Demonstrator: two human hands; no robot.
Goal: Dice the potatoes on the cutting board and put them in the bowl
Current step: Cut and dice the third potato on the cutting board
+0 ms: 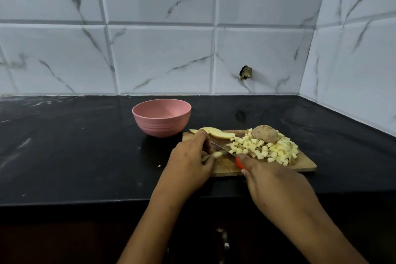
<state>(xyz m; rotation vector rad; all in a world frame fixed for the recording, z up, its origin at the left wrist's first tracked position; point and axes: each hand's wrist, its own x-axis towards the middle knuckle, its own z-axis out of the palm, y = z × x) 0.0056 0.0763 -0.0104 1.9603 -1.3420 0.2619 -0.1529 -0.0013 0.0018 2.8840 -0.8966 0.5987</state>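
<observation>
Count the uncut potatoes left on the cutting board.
1: the brown potato sits at the far edge of the cutting board, against the diced pile. The left hand and right hand hide part of the board.

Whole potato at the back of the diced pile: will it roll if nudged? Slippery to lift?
Likely rolls: the potato is rounded and sits among loose cubes, so a nudge could tip it and scatter them. Probably stiff and heavy for its size, being whole. Skin looks unpeeled and dull, so probably not slippery.
</observation>
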